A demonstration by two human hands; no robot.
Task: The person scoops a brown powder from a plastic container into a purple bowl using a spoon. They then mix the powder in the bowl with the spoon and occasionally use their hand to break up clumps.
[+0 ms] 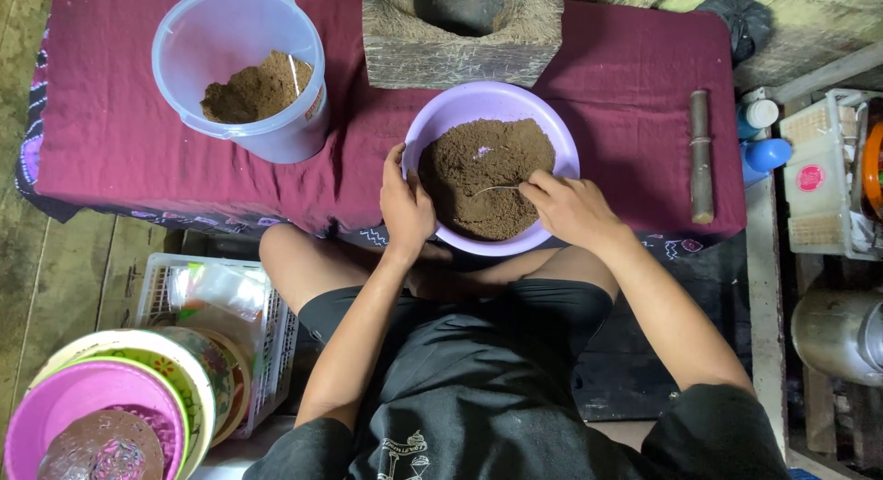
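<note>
A lilac plastic bowl [490, 101] sits at the near edge of a low table covered in maroon cloth [110, 131]. It holds a mound of brown powder [487, 172]. My left hand [405, 204] grips the bowl's left rim, thumb inside. My right hand [570, 207] holds a thin metal spoon [497, 188], its tip dug into the powder. A translucent plastic bucket [241, 68] at the table's left holds more brown powder.
A rough wooden mortar block [460, 39] stands behind the bowl. A wooden stick [701, 158] lies at the table's right. Stacked coloured bowls [120, 397] and a white basket [216, 296] sit lower left; bottles [762, 135] and containers crowd the right.
</note>
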